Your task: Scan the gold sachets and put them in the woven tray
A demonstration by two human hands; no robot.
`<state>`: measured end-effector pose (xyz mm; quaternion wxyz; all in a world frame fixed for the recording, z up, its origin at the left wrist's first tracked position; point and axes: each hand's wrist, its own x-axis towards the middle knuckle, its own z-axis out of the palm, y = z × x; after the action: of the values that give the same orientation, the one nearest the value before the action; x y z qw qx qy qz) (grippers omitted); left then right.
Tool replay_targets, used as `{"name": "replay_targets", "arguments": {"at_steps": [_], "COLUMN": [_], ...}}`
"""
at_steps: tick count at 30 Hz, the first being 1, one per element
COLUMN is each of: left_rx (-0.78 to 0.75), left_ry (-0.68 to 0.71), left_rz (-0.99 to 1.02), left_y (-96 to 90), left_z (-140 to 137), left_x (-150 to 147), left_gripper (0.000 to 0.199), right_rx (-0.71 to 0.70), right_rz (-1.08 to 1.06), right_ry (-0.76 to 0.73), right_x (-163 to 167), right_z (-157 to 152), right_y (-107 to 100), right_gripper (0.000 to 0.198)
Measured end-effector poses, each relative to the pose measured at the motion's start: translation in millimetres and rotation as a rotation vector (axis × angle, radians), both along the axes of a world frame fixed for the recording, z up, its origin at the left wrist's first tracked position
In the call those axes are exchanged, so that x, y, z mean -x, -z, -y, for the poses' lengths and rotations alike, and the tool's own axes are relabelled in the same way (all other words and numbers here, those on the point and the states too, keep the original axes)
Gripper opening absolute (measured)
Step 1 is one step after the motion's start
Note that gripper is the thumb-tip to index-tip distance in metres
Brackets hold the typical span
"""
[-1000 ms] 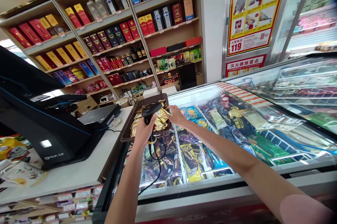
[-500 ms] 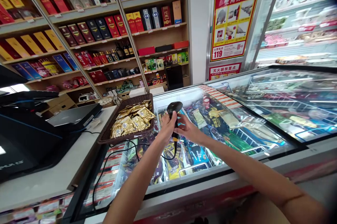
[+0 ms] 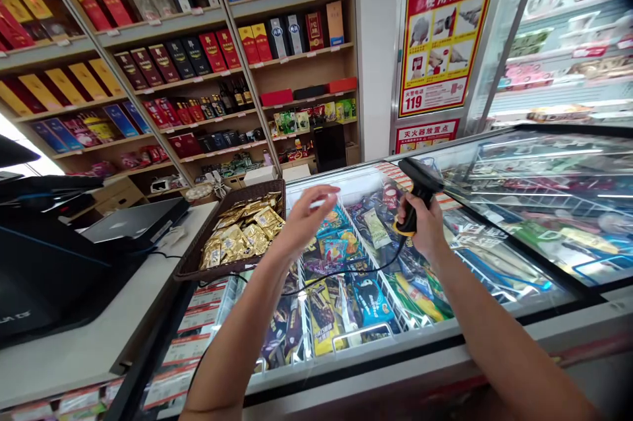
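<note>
My right hand (image 3: 426,223) is closed around the handle of a black barcode scanner (image 3: 419,185), raised over the freezer with its head tilted to the upper left. A black cable (image 3: 346,272) runs from the scanner's yellow-trimmed base leftward across the freezer. My left hand (image 3: 309,213) hangs above the freezer, fingers loosely extended to the right and holding nothing. Beside it on the left sits a brown woven basket (image 3: 184,264) with several gold foil packets (image 3: 242,236). Below both hands, packaged frozen treats lie in white wire baskets (image 3: 366,251).
To the left is a counter (image 3: 99,348) with a dark checkout machine (image 3: 44,262) and a flat device (image 3: 136,223). Behind stand shelves of boxed bottles (image 3: 163,61). The freezer's black frame (image 3: 534,256) crosses the right side. A red poster (image 3: 448,32) hangs on the wall.
My hands have come apart. The right hand has carried the scanner up and to the right, and the left hand has let go of it. The cable now stretches across the freezer.
</note>
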<state>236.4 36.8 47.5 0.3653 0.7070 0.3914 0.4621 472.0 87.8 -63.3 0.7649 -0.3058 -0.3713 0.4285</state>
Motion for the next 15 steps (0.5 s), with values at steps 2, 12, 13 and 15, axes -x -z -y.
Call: {"name": "replay_targets", "arguments": {"at_steps": [2,12,13,15], "left_rx": [-0.114,-0.51,-0.536,-0.578], "left_ry": [-0.014,-0.111,-0.109,-0.116], "left_rz": [0.089,0.397,0.406,0.414], "left_y": [-17.7,-55.5,-54.5,-50.2], "left_z": [-3.2,56.4,61.8,63.1], "left_x": [12.2,55.0,56.0,57.1], "left_gripper": [0.029,0.02,0.02,0.019], "right_rx": [0.05,0.308,0.321,0.336], "right_rz": [0.174,1.078,1.08,1.079], "right_ry": [0.189,0.979,0.974,0.965], "right_x": [-12.6,-28.4,-27.8,-26.1], "right_z": [-5.6,-10.5,-11.1,-12.5], "right_y": [3.2,20.1,21.1,23.3], "right_gripper": [0.029,0.05,0.05,0.05]}}
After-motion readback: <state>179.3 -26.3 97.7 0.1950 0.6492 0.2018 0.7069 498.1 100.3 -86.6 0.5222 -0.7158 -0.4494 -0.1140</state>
